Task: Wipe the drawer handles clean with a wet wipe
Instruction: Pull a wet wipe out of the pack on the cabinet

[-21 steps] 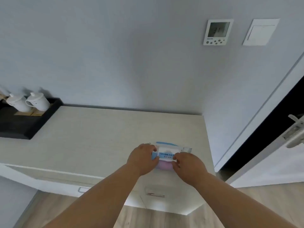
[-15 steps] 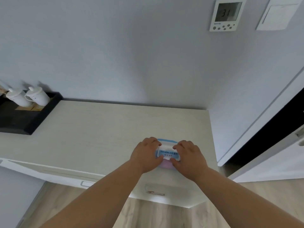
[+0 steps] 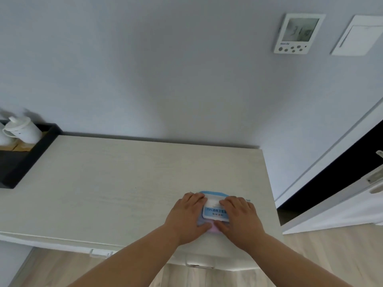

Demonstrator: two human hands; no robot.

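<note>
Wipe pack: we see the wet wipe pack [image 3: 215, 212] lying flat on the bench [image 3: 116, 183], near its front right corner; the white label flap with blue print faces up, and a blue edge shows at the back, a pink one at the front.
Left hand: our left hand [image 3: 186, 216] lies palm down on the pack's left side, fingers [image 3: 194, 198] curled over the far edge and the thumb tucked against the near edge, so it grips the pack.
Right hand: our right hand [image 3: 241, 218] covers the pack's right side the same way, fingers bent over the back of the label flap, thumb at the front edge close to the left thumb; it holds the pack.
Arms: both forearms reach in from the bottom edge of the view, converging on the pack, wrists low over the bench's front edge.
Drawer handles: below the front edge we make out one drawer handle [image 3: 100, 253] left of the arms and another [image 3: 199, 265] between the arms.
Bench, far left: a black tray [image 3: 31, 154] at the left edge carries a white lidded cup [image 3: 22, 129].
Wall: a thermostat [image 3: 297, 34] and a white switch plate [image 3: 358, 36] hang at the upper right.
Right side: an open door [image 3: 352, 201] with its lever stands beside the bench's right end.
</note>
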